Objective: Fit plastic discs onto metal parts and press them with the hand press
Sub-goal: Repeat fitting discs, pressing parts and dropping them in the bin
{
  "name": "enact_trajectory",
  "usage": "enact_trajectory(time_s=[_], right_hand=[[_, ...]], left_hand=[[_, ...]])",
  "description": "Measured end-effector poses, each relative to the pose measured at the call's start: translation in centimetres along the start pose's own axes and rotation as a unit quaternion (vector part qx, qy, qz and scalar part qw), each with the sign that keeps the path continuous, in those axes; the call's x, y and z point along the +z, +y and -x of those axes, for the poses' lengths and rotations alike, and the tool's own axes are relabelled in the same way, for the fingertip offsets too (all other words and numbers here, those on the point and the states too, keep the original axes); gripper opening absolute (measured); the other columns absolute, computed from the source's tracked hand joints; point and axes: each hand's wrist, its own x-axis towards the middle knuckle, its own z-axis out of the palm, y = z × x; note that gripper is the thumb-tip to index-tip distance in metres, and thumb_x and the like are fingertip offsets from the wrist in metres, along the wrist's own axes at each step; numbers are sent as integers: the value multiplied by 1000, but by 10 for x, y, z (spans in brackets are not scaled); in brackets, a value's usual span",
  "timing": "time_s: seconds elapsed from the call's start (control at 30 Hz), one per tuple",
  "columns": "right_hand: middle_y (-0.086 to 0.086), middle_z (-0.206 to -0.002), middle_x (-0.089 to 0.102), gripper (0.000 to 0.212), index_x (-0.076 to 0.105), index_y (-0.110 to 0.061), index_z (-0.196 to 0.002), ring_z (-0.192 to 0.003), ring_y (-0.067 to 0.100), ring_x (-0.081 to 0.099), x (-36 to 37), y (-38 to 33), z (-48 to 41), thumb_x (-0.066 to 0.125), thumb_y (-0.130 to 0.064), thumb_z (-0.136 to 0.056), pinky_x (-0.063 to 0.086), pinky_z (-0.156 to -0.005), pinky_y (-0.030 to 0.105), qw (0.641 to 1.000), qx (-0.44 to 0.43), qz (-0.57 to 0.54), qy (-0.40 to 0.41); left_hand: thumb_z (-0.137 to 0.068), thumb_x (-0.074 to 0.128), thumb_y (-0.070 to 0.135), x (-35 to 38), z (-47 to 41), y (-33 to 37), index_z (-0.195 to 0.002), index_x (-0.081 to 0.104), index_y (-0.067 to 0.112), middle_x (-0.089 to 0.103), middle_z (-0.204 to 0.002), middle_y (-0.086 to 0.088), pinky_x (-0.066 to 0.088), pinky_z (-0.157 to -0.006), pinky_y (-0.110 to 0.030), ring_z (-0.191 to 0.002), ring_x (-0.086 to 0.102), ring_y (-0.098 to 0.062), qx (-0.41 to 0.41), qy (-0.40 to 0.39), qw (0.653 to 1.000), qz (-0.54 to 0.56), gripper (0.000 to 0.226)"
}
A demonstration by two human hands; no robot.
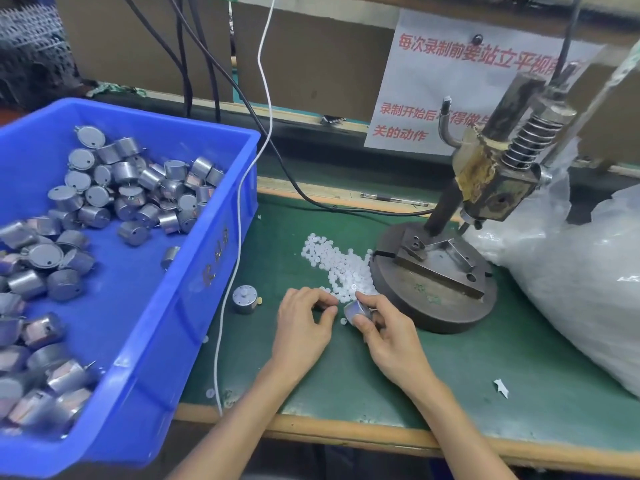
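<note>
My right hand [382,327] grips a small round metal part [356,310] tilted on its side, just in front of the hand press base [433,306]. My left hand [306,323] hovers beside it with thumb and forefinger curled close together; whether they pinch a disc is hidden. A heap of white plastic discs [337,265] lies on the green mat, touching the press base on its left. Another metal part [245,298] stands upright on the mat, left of my hands. The press head [491,181] is raised above the fixture plate [440,261].
A blue bin [194,244] full of several metal parts fills the left side. A white cable [239,216] runs down its right wall. A large clear plastic bag [588,289] lies at right. A black cable and a pen lie behind the press. Wooden table edge runs along the front.
</note>
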Motion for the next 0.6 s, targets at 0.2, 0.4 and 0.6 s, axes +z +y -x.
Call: enact_trajectory(time_s=[0.2, 0.4, 0.6], right_hand=[[-25, -65, 52, 21, 62, -8, -109, -57, 5, 45, 0, -4, 1, 63, -10, -89, 37, -62, 16, 1000, -2, 30, 8], [-22, -83, 54, 23, 62, -10, -112, -64, 2, 47, 1, -5, 1, 63, -14, -90, 44, -69, 33, 998, -15, 54, 6], [3, -106, 60, 30, 60, -8, -119, -85, 17, 62, 3, -12, 2, 56, -16, -90, 55, -64, 38, 982, -115, 150, -9]], left_hand=[[-79, 69, 13, -2, 1, 1, -81, 69, 20, 66, -79, 12, 40, -84, -25, -85, 50, -10, 4, -13, 1000, -4, 8], [-77, 71, 16, -3, 1, 2, -78, 70, 20, 66, -77, 13, 42, -84, -32, -86, 51, -12, 9, -22, 1000, -10, 5], [-78, 68, 13, -2, 1, -1, -80, 66, 20, 64, -80, 12, 42, -85, -32, -86, 49, -11, 7, -27, 1000, -7, 8]])
